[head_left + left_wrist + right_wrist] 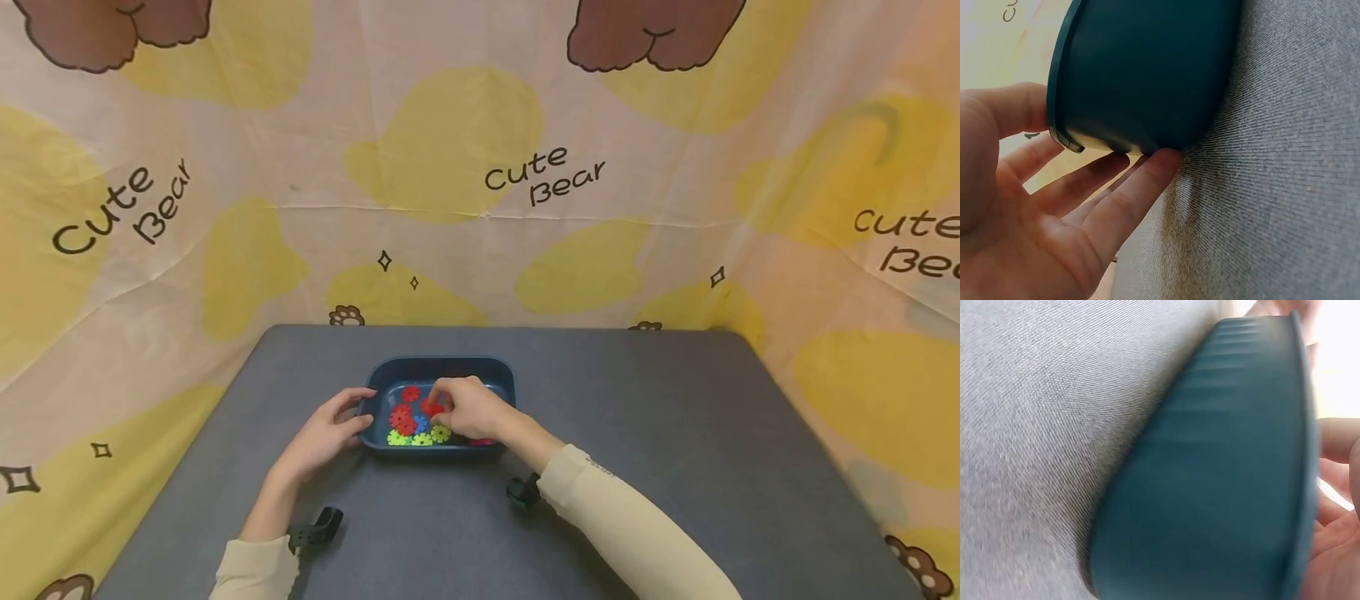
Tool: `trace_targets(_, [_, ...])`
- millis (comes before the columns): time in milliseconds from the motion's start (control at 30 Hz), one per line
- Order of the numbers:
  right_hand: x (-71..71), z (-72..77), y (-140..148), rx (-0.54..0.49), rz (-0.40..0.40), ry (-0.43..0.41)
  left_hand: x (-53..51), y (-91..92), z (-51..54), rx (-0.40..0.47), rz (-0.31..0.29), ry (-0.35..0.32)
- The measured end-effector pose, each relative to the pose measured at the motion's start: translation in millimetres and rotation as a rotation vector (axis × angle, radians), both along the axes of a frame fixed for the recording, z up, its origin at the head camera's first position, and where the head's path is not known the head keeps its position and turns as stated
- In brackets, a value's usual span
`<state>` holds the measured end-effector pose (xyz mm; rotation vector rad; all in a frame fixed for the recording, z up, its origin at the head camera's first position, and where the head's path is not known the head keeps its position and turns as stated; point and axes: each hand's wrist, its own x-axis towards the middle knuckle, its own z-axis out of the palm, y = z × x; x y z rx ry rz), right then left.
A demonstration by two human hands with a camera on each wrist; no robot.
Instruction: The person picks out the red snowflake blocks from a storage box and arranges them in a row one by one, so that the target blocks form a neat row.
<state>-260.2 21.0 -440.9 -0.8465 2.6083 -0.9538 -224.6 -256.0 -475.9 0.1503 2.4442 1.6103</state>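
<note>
A dark blue-green tray (pixel 441 452) with rounded corners stands on the grey table. Inside it lie small flower-shaped plastic pieces: red pieces (pixel 401 415), a blue piece (pixel 420 425) and yellow-green pieces (pixel 422 439). My left hand (pixel 327 429) holds the tray's left end; in the left wrist view the thumb lies at the rim and other fingers touch the outer wall. My right hand (pixel 471 407) reaches over the right side into the tray, index finger and thumb bent around a red piece (pixel 432 407). Whether they pinch it cannot be made out; in the right wrist view the tray wall hides the fingertips.
Each wrist wears a dark strap, the left strap (pixel 318 529) and the right strap (pixel 522 492). Behind and beside the table (pixel 637 400) hangs a printed curtain (pixel 465 150) with yellow patches and lettering. A pinkish-red piece (pixel 482 442) shows under the right hand.
</note>
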Motion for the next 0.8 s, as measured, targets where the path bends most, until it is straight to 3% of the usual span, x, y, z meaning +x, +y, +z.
trace_targets(533, [10.0,28.1,52,-0.163,-0.041,0.098,0.4,-2.9,1.7,-0.035,0.03,-0.004])
trace_targets(800, [3.4,32.7,85,-0.257,-0.19,0.092,-1.6,-2.7,0.7,-0.04,0.029,-0.005])
